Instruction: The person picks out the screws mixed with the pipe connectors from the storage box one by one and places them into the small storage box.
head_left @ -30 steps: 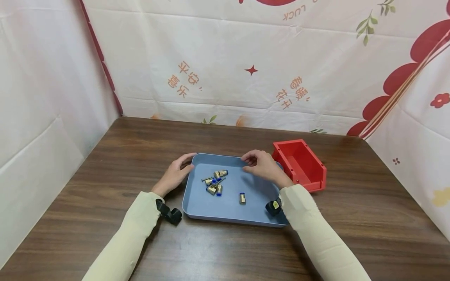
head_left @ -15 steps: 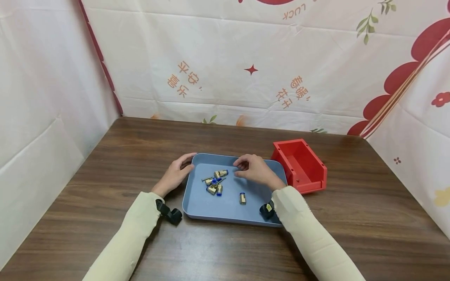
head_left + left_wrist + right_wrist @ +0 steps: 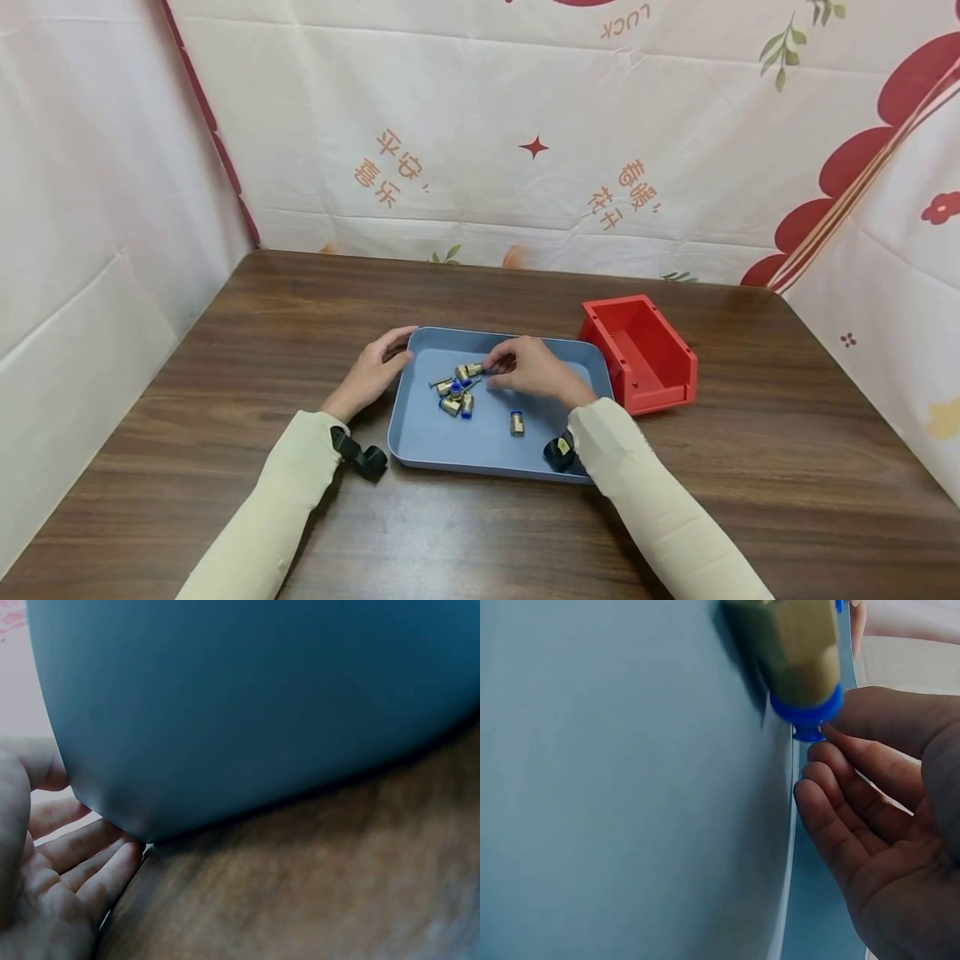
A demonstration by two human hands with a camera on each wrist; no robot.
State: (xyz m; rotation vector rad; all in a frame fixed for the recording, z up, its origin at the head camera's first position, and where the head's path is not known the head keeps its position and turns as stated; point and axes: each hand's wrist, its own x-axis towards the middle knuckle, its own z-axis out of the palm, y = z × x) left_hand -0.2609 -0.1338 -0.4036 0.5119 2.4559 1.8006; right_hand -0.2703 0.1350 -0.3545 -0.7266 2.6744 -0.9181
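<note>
In the head view, my left hand (image 3: 369,375) rests against the left back corner of the blue tray (image 3: 442,462). The left wrist view has its thumb and fingers (image 3: 112,874) touching the tray's outer wall. Over the tray, my right hand (image 3: 531,367) has its thumb and index fingertips right at a brass pneumatic fitting (image 3: 475,368) on the right of a small pile. Several more fittings (image 3: 450,406) with blue collars lie there with a screw (image 3: 472,385). A lone fitting (image 3: 517,423) stands apart; it looms in the right wrist view, overlapping the right thumb tip.
A red open bin (image 3: 641,354) stands against the tray's right back side. The wooden table (image 3: 300,292) extends around the tray, with a printed cloth (image 3: 480,108) hanging behind it.
My right hand has moved left and slightly down over the tray, from near its back right to the fitting pile. The left hand, tray and fittings keep their places.
</note>
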